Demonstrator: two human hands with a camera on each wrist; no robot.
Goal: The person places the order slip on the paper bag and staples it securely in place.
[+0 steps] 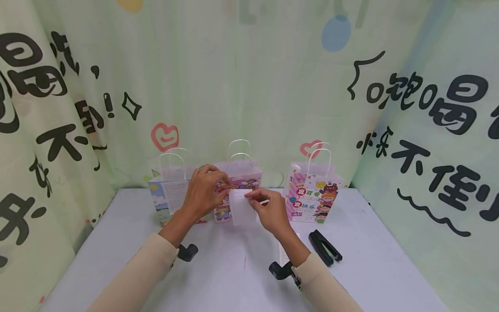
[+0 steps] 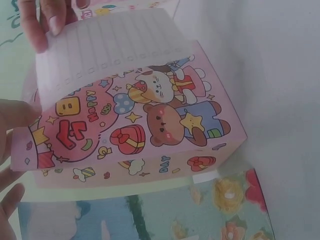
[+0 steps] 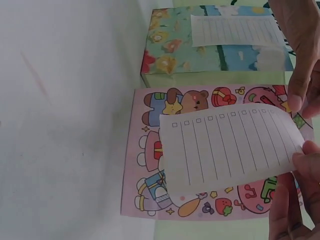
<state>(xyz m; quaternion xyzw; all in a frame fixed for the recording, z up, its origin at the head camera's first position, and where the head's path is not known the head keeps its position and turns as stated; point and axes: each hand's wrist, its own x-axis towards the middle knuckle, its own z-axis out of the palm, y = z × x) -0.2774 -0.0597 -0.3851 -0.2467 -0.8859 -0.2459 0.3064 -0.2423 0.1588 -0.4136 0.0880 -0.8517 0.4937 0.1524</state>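
Note:
A pink cartoon gift bag (image 1: 223,213) stands in the middle at the back of the table. My left hand (image 1: 204,190) holds its top edge near the left corner, thumb on the front. Between thumb and fingertips, my right hand (image 1: 273,212) pinches the top of a white checklist sheet (image 3: 225,150). This lined sheet, with a row of small boxes along one side, hangs over the bag's front and hides part of its print. Its lower end stands away from the bag in the left wrist view.
At the left, a blue-green painted gift bag (image 3: 175,55) carries a similar lined sheet (image 3: 235,30). Another pink gift bag (image 1: 312,197) stands at the right. In front of it lies a black stapler (image 1: 324,248). A white paper (image 1: 283,255) lies partly under my right forearm.

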